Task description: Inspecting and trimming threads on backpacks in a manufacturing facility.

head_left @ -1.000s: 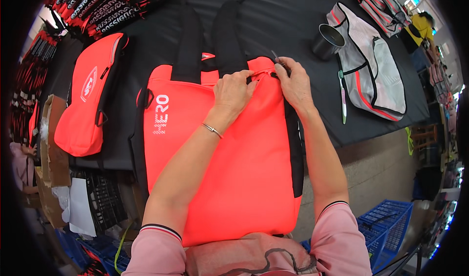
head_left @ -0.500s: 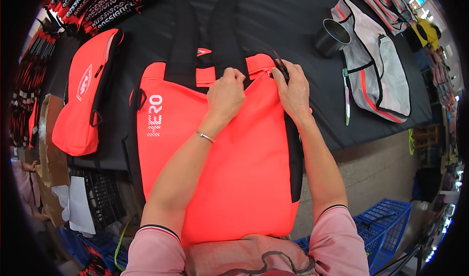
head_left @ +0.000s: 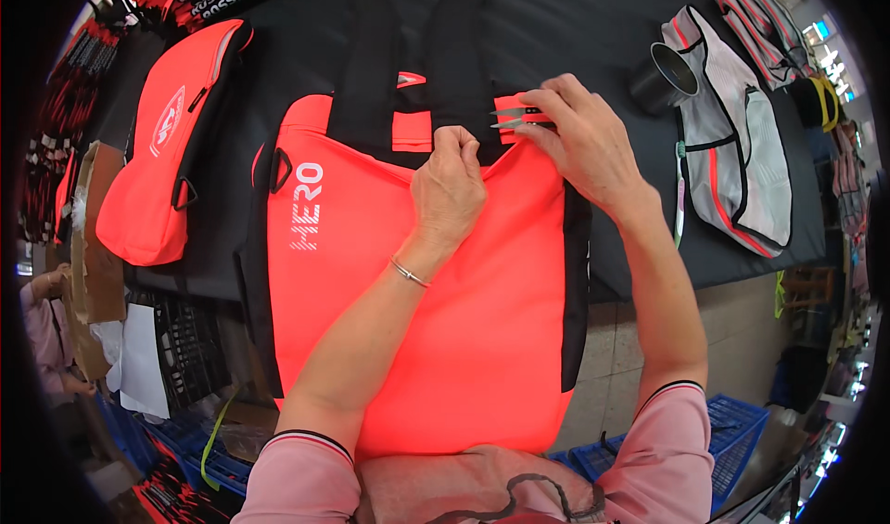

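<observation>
A large neon coral backpack [head_left: 445, 338] with black sides lies in front of me, its black shoulder straps [head_left: 459, 51] stretching away over the table. My left hand [head_left: 449, 185] is closed in a pinch on the backpack's upper edge, pulling the fabric into a fold near the middle. In my right hand [head_left: 589, 144] is a small pair of thread snips [head_left: 515, 118], held between thumb and fingers. Their two blades are apart and point left, over the top right corner of the backpack, a little away from my left fingers.
On the left lies a smaller coral bag [head_left: 162, 153] beside a cardboard box [head_left: 97, 236]. A dark cup [head_left: 666, 79], a toothbrush [head_left: 680, 190] and a grey mesh piece [head_left: 728, 144] sit on the right. Blue crates [head_left: 737, 431] stand below the black table [head_left: 593, 51]; another person's arm [head_left: 51, 283] shows far left.
My right hand has turned and lifted off the backpack's corner, bringing the snips' blades round to point left. My left hand still pinches the edge. The whole view has shifted slightly.
</observation>
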Motion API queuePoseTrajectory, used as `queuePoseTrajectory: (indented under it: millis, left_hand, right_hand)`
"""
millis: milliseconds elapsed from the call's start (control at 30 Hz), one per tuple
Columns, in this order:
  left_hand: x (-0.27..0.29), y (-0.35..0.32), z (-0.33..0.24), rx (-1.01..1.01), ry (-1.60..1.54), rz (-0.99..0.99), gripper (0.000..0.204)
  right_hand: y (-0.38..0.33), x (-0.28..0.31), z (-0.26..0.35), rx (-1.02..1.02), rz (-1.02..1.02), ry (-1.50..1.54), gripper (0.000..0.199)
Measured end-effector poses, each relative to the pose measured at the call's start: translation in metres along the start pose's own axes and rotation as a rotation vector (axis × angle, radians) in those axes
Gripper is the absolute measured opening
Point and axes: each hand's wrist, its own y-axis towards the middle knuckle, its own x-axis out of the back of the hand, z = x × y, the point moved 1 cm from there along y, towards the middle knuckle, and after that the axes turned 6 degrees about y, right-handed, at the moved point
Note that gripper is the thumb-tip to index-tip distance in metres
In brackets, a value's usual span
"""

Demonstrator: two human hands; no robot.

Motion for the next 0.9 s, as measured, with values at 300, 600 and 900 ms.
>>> queuePoseTrajectory:
  millis: [300, 600, 900]
  left_hand:
    - [-0.001, 0.0, -0.003, 0.004, -0.017, 0.03, 0.01]
    - [-0.004, 0.002, -0.002, -0.035, -0.03, 0.009, 0.01]
    - [0.0, 0.003, -0.001, -0.041, 0.003, 0.027, 0.01]
  right_hand:
    - [0.036, -0.01, -0.02, 0.297, 0.456, -0.012, 0.019]
    - [0.038, -0.011, -0.027, 0.266, 0.517, -0.003, 0.018]
    - [0.037, -0.016, -0.025, 0.338, 0.515, -0.066, 0.017]
